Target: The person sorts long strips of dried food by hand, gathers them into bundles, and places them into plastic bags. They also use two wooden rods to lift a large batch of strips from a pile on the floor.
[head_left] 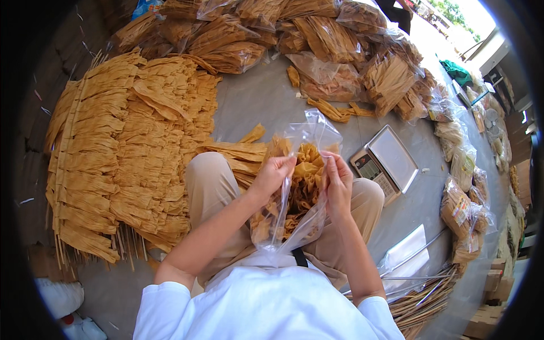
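Between my knees stands a clear plastic bag [311,221] with its mouth spread wide. Curled yellow-brown dried strips, like dried tofu skin [306,170], fill it. My left hand [276,174] is closed on the bag's left edge. At the opposite edge, my right hand [338,180] pinches the plastic between thumb and fingers. Just left of the bag, more long dried strips [241,156] lie by my left knee. A flat digital scale [391,156] with a metal pan sits beyond my right knee.
A large stack of dried strips on sticks [122,158] rises on the left. Filled clear bags [326,37] form a heap along the far side. Smaller packed bags [460,212] line the right. Thin sticks [428,300] and a plastic sheet [408,255] lie at lower right.
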Demonstrator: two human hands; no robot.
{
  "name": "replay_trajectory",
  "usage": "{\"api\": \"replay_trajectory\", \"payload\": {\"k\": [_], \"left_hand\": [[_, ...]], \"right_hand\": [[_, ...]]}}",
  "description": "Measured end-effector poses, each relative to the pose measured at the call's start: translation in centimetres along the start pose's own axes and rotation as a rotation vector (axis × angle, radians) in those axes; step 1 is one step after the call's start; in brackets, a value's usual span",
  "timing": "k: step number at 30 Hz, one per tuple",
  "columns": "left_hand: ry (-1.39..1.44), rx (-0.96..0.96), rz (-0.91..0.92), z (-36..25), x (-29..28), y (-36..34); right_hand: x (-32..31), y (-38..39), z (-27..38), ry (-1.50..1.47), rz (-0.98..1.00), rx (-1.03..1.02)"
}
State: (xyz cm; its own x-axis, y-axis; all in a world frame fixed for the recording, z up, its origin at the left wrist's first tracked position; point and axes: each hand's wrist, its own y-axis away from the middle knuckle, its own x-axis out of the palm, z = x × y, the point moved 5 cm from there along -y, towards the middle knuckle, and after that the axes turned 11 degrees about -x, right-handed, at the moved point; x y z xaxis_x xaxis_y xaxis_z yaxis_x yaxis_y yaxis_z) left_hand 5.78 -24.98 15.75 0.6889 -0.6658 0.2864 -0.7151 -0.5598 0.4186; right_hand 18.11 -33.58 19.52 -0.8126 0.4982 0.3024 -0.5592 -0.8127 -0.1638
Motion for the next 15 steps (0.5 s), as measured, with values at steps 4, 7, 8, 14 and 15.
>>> {"api": "replay_trajectory", "payload": {"k": [4,7,8,14,15], "left_hand": [[0.247,0.048,-0.083,-0.4,-1.9,-2.0],[0.349,-0.021,-0.268,0.5,-4.2,-1.5],[0.427,0.007,-0.225,0.5,-5.1,-0.9],[0.466,0.145,-0.295,-1.8,-6.3,1.9],[0.476,0.162,-0.266,-1.7,-6.8,2.0]], "right_hand": [[0.0,-1.8,1.0,0.194,0.096,0.018],[0.4,-0.9,3.1,0.979,0.262,-0.171],[1.2,0.5,4.9,1.135,0.244,-0.071],[6.5,7.9,6.8,1.153,0.996,-0.604],[6.5,8.1,6.0,1.176,1.027,-0.613]]}}
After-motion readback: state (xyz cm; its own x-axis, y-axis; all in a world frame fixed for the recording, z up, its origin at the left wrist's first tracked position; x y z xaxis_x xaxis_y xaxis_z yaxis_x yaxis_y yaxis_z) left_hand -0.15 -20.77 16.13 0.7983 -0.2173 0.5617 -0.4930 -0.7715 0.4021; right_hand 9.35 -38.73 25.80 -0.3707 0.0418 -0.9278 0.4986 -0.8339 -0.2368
